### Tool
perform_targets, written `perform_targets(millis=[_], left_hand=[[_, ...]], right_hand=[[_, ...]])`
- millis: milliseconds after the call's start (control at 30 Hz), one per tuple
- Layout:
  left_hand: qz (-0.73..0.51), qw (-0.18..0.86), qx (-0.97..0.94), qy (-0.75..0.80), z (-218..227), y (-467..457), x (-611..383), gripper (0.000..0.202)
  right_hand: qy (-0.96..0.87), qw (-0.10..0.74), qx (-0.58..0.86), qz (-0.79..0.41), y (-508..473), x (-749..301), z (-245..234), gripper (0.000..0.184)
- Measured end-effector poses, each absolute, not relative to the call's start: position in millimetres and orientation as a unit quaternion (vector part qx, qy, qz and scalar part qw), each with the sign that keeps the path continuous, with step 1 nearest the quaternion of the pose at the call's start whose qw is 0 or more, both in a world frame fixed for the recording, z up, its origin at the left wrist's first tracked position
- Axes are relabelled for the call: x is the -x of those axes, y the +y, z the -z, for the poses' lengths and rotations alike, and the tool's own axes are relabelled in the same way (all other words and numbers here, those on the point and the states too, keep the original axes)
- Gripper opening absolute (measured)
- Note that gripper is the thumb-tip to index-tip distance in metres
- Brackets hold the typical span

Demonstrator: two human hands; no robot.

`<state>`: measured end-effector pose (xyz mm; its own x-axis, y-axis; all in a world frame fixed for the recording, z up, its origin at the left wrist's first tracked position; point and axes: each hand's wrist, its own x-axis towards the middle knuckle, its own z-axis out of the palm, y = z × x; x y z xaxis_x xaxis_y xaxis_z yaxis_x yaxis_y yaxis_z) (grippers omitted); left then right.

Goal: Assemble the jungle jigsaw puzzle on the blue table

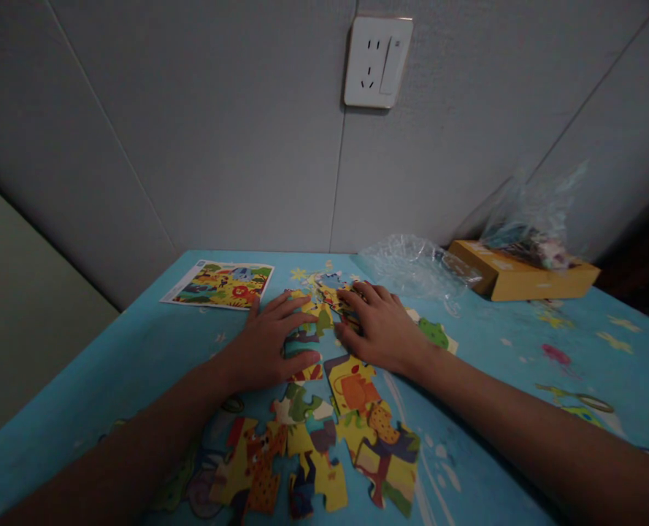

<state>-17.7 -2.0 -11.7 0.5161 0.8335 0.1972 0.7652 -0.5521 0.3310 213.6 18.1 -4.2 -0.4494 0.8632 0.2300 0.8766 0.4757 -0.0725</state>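
My left hand (266,342) lies over a column of jigsaw puzzle pieces (304,335), fingers spread and thumb apart, touching their left side. Opposite it, my right hand (383,329) rests flat with its fingertips on pieces (331,283) showing a blue-grey shape on yellow. Whether those pieces interlock is hard to make out under the fingers. Nearer to me lie a yellow piece with an orange animal (354,391), spotted orange animal pieces (262,467), and a green and yellow group (393,467). A green piece (434,332) is partly hidden behind my right wrist.
A printed picture card (223,285) lies at the back left of the blue patterned table (127,351). Crumpled clear plastic (417,264) and a yellow box (543,281) with a plastic bag (537,226) on it are at the back right. Behind stands a grey wall (247,146) with a socket (379,62).
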Motion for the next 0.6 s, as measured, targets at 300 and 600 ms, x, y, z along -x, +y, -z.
perform_targets(millis=[300,600], left_hand=[[-0.196,0.091,-0.861,0.461,16,1,20,0.050],[-0.246,0.094,-0.825,0.500,15,4,19,0.052]], right_hand=[[-0.871,0.068,0.485,0.034,8,-213,-18,0.041],[-0.866,0.086,0.492,0.034,17,-223,-2,0.056]])
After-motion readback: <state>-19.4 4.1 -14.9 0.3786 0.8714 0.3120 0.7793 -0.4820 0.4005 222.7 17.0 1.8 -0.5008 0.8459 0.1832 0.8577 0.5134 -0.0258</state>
